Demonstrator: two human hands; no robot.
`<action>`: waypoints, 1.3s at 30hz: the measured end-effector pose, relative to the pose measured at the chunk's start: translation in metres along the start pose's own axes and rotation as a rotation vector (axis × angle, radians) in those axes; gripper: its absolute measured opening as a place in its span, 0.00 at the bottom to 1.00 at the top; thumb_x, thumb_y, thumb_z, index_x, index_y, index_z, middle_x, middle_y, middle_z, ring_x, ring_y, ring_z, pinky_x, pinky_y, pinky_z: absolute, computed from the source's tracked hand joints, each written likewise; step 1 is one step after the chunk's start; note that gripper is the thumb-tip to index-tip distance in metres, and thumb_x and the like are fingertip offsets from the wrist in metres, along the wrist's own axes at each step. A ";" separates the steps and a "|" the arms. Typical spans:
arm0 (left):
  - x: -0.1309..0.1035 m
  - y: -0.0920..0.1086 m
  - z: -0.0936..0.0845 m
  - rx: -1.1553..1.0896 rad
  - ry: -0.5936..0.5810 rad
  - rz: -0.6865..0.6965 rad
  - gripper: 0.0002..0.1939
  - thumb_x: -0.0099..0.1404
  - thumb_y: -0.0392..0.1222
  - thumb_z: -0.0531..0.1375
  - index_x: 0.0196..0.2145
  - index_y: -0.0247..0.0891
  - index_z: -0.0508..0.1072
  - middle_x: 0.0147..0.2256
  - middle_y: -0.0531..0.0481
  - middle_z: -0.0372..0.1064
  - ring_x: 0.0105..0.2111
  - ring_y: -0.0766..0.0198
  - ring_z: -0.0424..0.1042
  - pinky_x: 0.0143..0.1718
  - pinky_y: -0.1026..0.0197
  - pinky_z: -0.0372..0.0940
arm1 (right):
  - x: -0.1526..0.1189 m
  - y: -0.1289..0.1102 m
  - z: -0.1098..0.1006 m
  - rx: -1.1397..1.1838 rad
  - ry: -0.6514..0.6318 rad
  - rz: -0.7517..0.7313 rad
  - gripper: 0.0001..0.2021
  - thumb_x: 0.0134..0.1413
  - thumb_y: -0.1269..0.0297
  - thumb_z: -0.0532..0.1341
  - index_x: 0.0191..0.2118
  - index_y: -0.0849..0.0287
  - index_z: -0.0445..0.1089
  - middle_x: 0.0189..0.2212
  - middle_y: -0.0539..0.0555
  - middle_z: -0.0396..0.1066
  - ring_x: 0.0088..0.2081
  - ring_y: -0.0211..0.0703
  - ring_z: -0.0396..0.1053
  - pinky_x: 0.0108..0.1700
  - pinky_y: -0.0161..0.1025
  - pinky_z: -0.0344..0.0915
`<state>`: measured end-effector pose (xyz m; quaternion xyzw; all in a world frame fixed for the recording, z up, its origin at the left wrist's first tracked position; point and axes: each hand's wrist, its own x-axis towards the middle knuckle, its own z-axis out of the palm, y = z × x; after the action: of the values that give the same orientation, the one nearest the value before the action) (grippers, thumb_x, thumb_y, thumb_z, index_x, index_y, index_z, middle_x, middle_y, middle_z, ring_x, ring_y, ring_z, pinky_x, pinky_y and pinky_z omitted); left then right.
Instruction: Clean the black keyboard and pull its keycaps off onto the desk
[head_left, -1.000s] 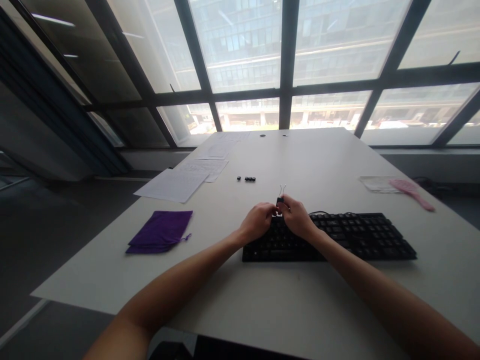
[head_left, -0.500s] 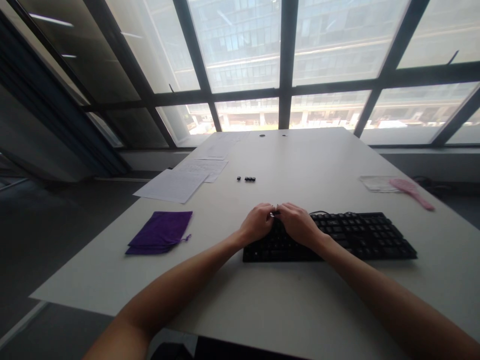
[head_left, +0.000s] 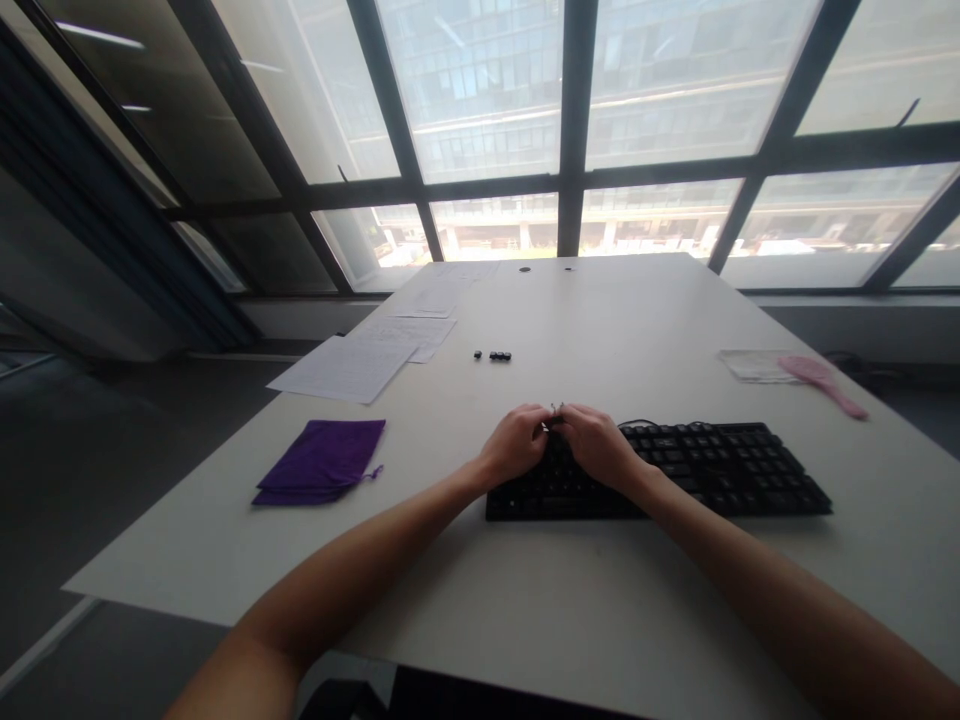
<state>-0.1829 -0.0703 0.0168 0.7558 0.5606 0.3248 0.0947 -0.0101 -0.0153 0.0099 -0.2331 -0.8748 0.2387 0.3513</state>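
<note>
— Big windows (head_left: 570,120) behind, pale counter (head_left: 600,320) running toward them. What are the hands doing?

— Both are bunched together over the left end of the black keyboard (head_left: 720,465). The left hand (head_left: 516,445) and the right hand (head_left: 600,445) meet fingertip to fingertip, fingers curled in and pinched on a small clip (head_left: 555,410) — only a glint of its wire shows just above the knuckles.

— Clenched, then?

— Closed around it, yes, both of them; the clip itself is mostly hidden between the fingers.

— And around them?

— Beyond the fingertips, a short row of small black pieces (head_left: 495,356) lies well apart. Off to the left of the left hand sits a purple pouch (head_left: 322,460), with loose papers (head_left: 352,365) farther out. Far right of the right hand — a pink brush (head_left: 821,383).
</note>
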 end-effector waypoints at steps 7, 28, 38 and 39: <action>0.000 0.003 -0.002 -0.009 -0.038 0.005 0.06 0.59 0.31 0.58 0.32 0.40 0.73 0.31 0.49 0.70 0.35 0.60 0.69 0.40 0.58 0.64 | 0.002 0.002 -0.001 0.123 0.091 0.148 0.10 0.63 0.63 0.55 0.30 0.56 0.67 0.26 0.51 0.71 0.29 0.42 0.65 0.35 0.37 0.59; -0.001 0.001 0.001 -0.202 0.072 0.003 0.14 0.63 0.31 0.63 0.46 0.42 0.74 0.40 0.51 0.75 0.38 0.64 0.75 0.43 0.61 0.70 | 0.007 0.008 -0.003 0.357 0.181 0.273 0.09 0.62 0.60 0.57 0.33 0.57 0.68 0.27 0.51 0.75 0.28 0.41 0.71 0.33 0.37 0.64; -0.006 0.004 0.002 -0.069 0.107 0.110 0.09 0.67 0.33 0.60 0.45 0.42 0.72 0.43 0.49 0.70 0.40 0.64 0.73 0.43 0.60 0.71 | 0.009 0.009 -0.002 0.357 0.161 0.287 0.08 0.64 0.57 0.55 0.37 0.55 0.65 0.26 0.50 0.74 0.29 0.42 0.72 0.34 0.38 0.65; -0.006 0.004 0.002 -0.055 0.104 0.127 0.11 0.68 0.33 0.59 0.47 0.43 0.73 0.45 0.48 0.69 0.41 0.63 0.73 0.44 0.59 0.71 | 0.009 0.010 -0.002 0.360 0.161 0.283 0.09 0.64 0.57 0.55 0.37 0.55 0.65 0.25 0.49 0.74 0.28 0.42 0.72 0.34 0.38 0.64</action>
<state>-0.1800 -0.0764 0.0152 0.7691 0.5066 0.3842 0.0653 -0.0125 -0.0019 0.0100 -0.3055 -0.7459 0.4182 0.4189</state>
